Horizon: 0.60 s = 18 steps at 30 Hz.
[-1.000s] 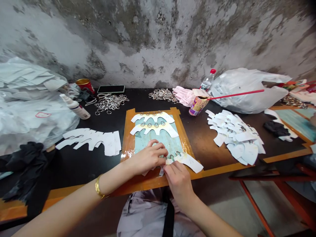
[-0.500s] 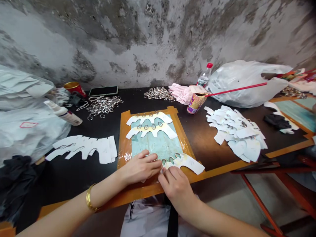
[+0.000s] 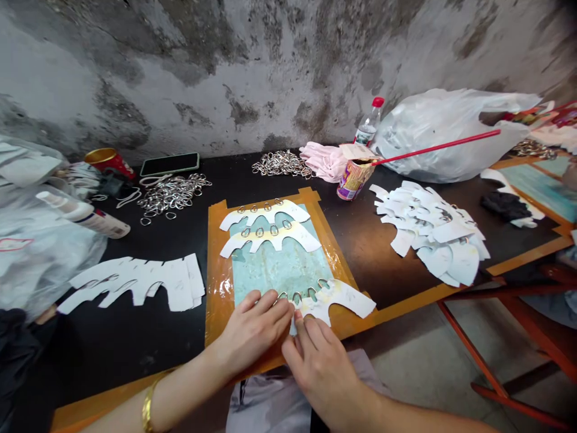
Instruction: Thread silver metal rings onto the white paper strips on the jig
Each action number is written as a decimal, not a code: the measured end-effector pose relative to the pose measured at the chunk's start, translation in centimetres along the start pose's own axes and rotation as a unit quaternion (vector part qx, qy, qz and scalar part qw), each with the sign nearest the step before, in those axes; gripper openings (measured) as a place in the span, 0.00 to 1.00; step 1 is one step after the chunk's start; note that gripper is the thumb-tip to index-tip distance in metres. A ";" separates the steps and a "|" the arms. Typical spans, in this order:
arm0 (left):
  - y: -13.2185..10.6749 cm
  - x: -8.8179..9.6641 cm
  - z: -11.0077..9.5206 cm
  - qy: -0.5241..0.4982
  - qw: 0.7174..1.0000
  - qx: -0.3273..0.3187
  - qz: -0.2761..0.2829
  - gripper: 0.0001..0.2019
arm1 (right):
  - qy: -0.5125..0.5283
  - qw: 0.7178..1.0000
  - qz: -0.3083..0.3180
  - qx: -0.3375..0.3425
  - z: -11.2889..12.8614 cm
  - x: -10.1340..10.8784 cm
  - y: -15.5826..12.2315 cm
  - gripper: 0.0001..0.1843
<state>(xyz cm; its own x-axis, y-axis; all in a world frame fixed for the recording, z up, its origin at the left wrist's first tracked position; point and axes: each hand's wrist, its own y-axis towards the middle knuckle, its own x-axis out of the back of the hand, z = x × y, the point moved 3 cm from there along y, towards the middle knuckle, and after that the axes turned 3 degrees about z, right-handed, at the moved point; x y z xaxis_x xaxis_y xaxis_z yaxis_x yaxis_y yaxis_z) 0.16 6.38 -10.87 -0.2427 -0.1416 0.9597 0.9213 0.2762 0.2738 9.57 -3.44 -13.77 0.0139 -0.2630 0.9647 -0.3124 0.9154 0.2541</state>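
A white arched piece (image 3: 346, 297) with several metal rings along its upper edge lies at the front of the blue-green work sheet (image 3: 274, 269). The left end of that piece is covered by my left hand (image 3: 259, 325), whose curled fingers press on it. My right hand (image 3: 319, 355) pinches the lower edge close beside, with the fingertips of both hands almost meeting. What lies right under the fingertips is hidden. Further up the sheet are two similar ringed pieces, an upper white piece (image 3: 293, 210) and a lower white piece (image 3: 306, 237), with yellowish strips below their rings.
Left of the sheet lies a stack of white pieces (image 3: 155, 272), behind it a white spray bottle (image 3: 88, 215) and loose metal rings (image 3: 169, 197). To the right are a heap of white pieces (image 3: 428, 219), a paper cup (image 3: 354, 179) with a red stick, and a plastic bag (image 3: 446, 132).
The camera view has turned slightly. My right hand has shifted a little left and down, showing more of the ringed piece, while both hands stay at its left part.
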 end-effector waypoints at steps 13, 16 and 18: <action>-0.6 -0.2 -2.5 0.035 0.995 0.077 0.048 0.13 | 0.014 1.000 -0.009 -0.018 1.0 0.0 0.1 0.17; -1.0 -0.3 -2.6 0.026 0.994 0.089 0.061 0.15 | 0.073 0.997 0.001 -0.017 0.0 0.4 0.0 0.10; -1.1 -0.4 -2.7 0.021 0.993 0.096 0.064 0.15 | 0.193 0.981 0.007 -0.017 -1.7 1.3 0.0 0.06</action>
<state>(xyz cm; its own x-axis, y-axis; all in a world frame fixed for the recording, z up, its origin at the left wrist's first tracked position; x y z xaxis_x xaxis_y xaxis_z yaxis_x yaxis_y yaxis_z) 0.05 3.60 -11.73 -0.1110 -0.1312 0.9851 0.8684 0.4692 0.1603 11.20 -3.24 -12.34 0.3700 -0.1207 0.9212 -0.2840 0.9294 0.2358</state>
